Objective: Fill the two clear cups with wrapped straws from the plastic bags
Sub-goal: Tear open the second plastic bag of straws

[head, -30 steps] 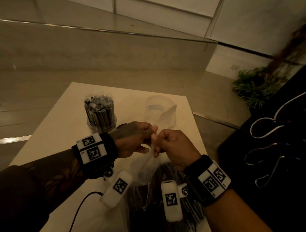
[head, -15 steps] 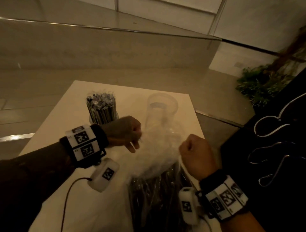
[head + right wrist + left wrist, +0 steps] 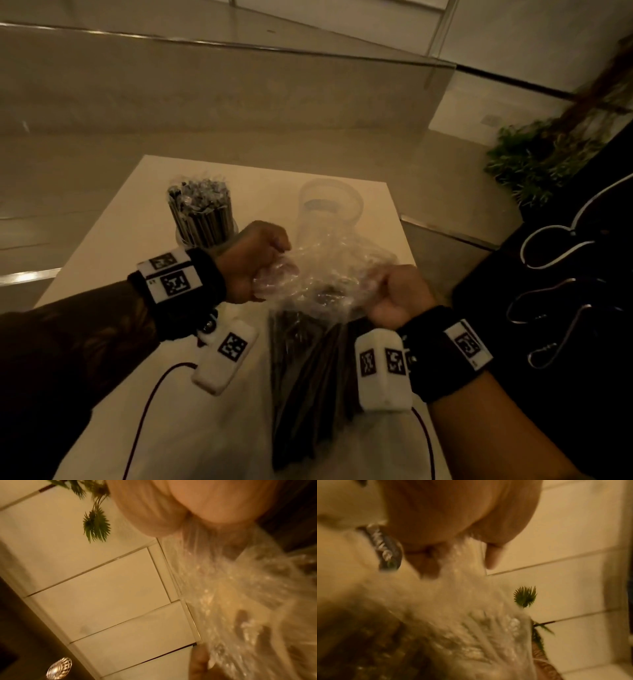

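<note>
**Head view: bag mouth held apart over a pale tabletop**

Head view, dim warm light. Square pale tabletop (image 3: pixel 113 246) on a tiled floor (image 3: pixel 428 164), low stone ledge (image 3: pixel 205 85) behind, pale panelled wall (image 3: pixel 548 37) beyond. Leafy green plant (image 3: pixel 534 164) off the right far corner; dark surface with thin white looping lines (image 3: pixel 565 291) along the right edge.

Toward the far edge, left of centre: clear cup (image 3: pixel 202 219) packed with upright wrapped straws. Just beside it to the right, second clear cup (image 3: pixel 330 205), seemingly without straws, partly behind crumpled film.

Near the front edge, centre: plastic bag (image 3: pixel 308 370) of dark straws, lying lengthwise, crinkled mouth lifted. Left hand (image 3: pixel 253 263) with fingers curled tight on the left side of the mouth; right hand (image 3: pixel 400 298) fisted on the right side, film stretched between. Marker bands on both wrists.

Left wrist view, blurred: fingers (image 3: pixel 493 557) pinched on bunched film (image 3: pixel 471 601).

Right wrist view: film (image 3: pixel 223 581) fanning out from the closed grip, wall panels (image 3: pixel 102 588) behind.
</note>
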A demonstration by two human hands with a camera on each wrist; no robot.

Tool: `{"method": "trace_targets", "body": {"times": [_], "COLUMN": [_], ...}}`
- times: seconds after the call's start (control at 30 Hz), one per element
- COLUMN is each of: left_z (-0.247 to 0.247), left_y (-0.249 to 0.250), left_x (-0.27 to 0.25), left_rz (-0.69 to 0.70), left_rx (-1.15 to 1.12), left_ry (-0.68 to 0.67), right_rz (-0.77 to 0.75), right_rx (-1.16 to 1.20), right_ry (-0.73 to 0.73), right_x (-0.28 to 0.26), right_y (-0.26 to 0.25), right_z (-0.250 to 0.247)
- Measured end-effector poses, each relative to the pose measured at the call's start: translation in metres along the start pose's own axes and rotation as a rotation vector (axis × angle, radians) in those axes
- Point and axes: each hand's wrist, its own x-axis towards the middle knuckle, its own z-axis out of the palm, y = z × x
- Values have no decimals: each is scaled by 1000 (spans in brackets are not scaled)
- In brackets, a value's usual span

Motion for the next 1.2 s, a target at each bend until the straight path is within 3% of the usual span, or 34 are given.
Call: {"method": "trace_targets", "body": {"times": [0.07,0.13,0.2,0.27,0.33,0.37,0.4,0.43,0.5,0.57,0.63,0.67,0.7,0.77,0.83,0.9,0.93,0.97,1.0,1.07,1.13,1.2], "left_z": [5,11,15,16,17,18,18,20,26,35,38,36,30,19,17,19,21,13,4,-8,-8,-1], "left_y": [-5,-5,-1,5,6,3,0,-1,1,7,9,10,10,7,7,9,10,10,10,3,1,-1], "left_x": [1,7,8,9,9,10,11,11,7,2,-3,-5,-8,-17,-24,-28,-33,-37,-40,-42,-35,-26], "left_rz": [-20,-9,-50,-24,-28,-54,-74,-90,-121,-122,-136,-140,-116,-39,0,-36,-2,9,8,19,26,-18], "left_rx": [169,177,-57,-294,-386,-375,-331,-265,-159,-50,52,90,126,222,384,707,988,1136,1108,751,285,-138], "left_ry": [0,82,129,185,190,158,122,91,74,74,-10,-97,-176,-200,-68,232,343,346,265,85,161,189], "right_rz": [21,63,62,-23,-169,-321,-471,-617,-769,-806,-839,-791,-631,-194,102,149,153,148,145,75,-56,-285], "right_rx": [55,81,-125,-469,-902,-1063,-1002,-905,-825,-1063,-1056,-872,-591,-9,229,246,252,265,283,243,46,-386], "right_ry": [-95,-217,-245,-153,-6,103,181,178,-14,-139,-17,22,-13,-219,-363,-464,-484,-479,-458,-395,-295,-138], "right_x": [-8,-21,-34,-35,-29,-25,-22,-27,-35,-37,-35,-31,-26,-22,-19,-17,-16,-16,-17,-16,-14,-9], "right_y": [-4,-6,1,11,20,21,19,15,8,5,4,0,-7,-16,-23,-28,-28,-28,-28,-23,-17,-9], "right_z": [-1,-3,-5,-11,-20,-25,-26,-22,-12,0,6,4,3,-1,-9,-15,-16,-16,-16,-18,-23,-31]}}
